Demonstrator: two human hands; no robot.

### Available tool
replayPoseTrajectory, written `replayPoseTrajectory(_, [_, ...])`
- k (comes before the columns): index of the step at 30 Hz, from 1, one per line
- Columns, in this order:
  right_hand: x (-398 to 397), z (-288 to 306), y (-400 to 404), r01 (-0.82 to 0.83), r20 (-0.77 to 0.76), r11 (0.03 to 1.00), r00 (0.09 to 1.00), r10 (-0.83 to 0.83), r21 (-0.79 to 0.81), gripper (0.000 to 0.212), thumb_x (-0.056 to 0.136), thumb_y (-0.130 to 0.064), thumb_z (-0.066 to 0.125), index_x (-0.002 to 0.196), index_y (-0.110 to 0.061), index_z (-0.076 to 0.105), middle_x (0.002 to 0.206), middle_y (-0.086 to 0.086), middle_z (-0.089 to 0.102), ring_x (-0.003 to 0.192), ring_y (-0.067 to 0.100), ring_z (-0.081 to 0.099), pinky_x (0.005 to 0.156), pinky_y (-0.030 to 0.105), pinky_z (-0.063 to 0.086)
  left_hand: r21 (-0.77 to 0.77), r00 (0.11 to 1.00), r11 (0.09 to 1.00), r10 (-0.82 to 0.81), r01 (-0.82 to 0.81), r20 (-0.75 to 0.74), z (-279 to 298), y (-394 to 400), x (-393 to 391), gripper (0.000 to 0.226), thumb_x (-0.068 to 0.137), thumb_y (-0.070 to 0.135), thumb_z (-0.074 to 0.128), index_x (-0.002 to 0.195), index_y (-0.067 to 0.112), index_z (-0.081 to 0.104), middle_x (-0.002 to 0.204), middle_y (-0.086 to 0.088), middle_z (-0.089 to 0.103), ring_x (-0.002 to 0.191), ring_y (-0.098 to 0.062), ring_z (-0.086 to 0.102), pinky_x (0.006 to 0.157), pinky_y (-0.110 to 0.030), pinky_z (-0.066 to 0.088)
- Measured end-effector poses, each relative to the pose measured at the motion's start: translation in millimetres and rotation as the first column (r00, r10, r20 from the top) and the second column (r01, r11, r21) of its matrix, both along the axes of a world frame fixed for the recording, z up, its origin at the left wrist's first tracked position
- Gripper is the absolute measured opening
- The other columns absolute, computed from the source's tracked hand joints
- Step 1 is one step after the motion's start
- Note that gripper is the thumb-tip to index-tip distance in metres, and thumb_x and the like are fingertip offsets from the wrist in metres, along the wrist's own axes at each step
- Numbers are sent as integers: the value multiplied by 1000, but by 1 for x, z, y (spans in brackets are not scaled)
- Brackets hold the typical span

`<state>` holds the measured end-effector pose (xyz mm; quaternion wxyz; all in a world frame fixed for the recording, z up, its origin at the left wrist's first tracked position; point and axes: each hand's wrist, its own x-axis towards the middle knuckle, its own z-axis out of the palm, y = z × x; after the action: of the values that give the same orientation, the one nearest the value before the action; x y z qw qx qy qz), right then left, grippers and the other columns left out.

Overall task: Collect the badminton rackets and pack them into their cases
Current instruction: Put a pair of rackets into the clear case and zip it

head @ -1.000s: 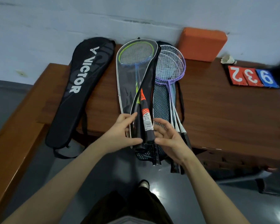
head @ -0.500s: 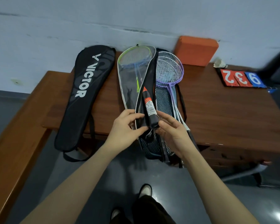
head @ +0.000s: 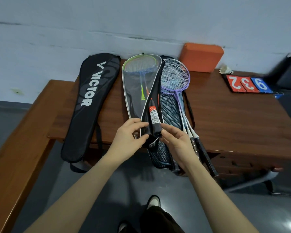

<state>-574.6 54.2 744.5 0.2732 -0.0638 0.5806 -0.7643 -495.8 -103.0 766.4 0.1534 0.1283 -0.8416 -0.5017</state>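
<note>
A clear-fronted racket case [head: 134,93] with white piping lies on the wooden table [head: 233,118], holding a green-and-blue racket [head: 140,66]. A black handle with a red-and-white label [head: 154,118] sticks out of its lower end. My left hand [head: 129,137] pinches the case's bottom edge. My right hand [head: 176,140] holds the handle's end with its fingertips. Right of the case, purple and white rackets [head: 175,78] lie on a black mesh case [head: 169,111]. A black VICTOR case [head: 89,101] lies at the left.
An orange foam block [head: 201,57] leans on the wall behind. A shuttlecock [head: 225,70] and red and blue number cards [head: 247,84] sit at the table's right. A wooden bench [head: 15,157] runs along the left. My shoe [head: 154,201] stands on the grey floor.
The handle has slid further into the clear case, both hands moving up towards the table's edge with it. My head has pulled back, so the table sits lower in view.
</note>
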Motion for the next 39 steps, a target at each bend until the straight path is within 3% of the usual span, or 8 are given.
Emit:
replayPoseTrajectory(5, [0,0,-11,-17,39,998,999,14,61,28,81,6,61,109,1,60,79,6,59,71,10,60,65,18,49,-168,997,985,53,-43,56,-6,-3,4,38,76,4,70,113,13,65,108,8,52,89,-9,56,81,-2,36])
replayPoseTrajectory(9, [8,-7,-15,-38,121,997,992,29,71,32,81,14,58,111,7,56,57,-6,56,56,4,57,57,15,47,-294,995,955,67,-42,78,-18,4,10,38,78,1,65,116,6,63,115,-7,55,109,-19,52,92,-9,26])
replayPoseTrajectory(19, [16,-12,-20,20,-87,962,996,4,273,22,77,5,68,97,-4,66,65,-3,46,58,3,48,63,15,44,-229,998,972,-50,54,25,-24,-7,14,42,77,3,69,118,10,62,115,-4,58,106,-18,54,95,-33,44])
replayPoseTrajectory(24, [19,-20,-18,109,-74,951,993,-91,289,29,71,17,67,94,-1,61,57,-6,49,48,-2,50,53,12,44,-169,999,984,-50,53,19,-34,11,9,49,77,2,67,123,13,58,102,5,58,91,-14,57,89,-26,44])
replayPoseTrajectory(27, [18,-23,-12,124,-90,948,991,-102,294,32,71,19,66,97,0,61,58,-6,52,50,-3,52,54,12,45,-51,997,998,-43,46,59,-42,21,1,51,78,5,66,126,18,55,101,-3,63,88,-17,61,86,-27,49])
replayPoseTrajectory(30, [13,-28,8,138,-84,948,989,-119,288,29,78,13,62,101,-5,61,66,-2,54,58,1,55,57,15,45,-26,985,989,-141,144,95,-53,29,-1,47,86,13,59,130,22,50,107,-3,61,100,-12,55,91,-18,43])
replayPoseTrajectory(35, [-3,-37,39,202,-72,920,979,-188,336,24,81,-9,71,102,-11,61,67,-4,54,54,2,52,54,15,41,-141,926,931,-298,335,232,-69,42,-21,45,90,25,44,135,27,44,126,3,54,120,-14,40,103,-33,30])
replayPoseTrajectory(39, [-30,-44,58,301,-249,792,949,-194,531,26,77,-14,73,99,-12,60,68,-3,48,60,9,46,61,22,40,-273,894,876,-304,399,329,-82,55,-53,43,97,31,42,139,30,37,146,8,34,133,-15,28,106,-31,20])
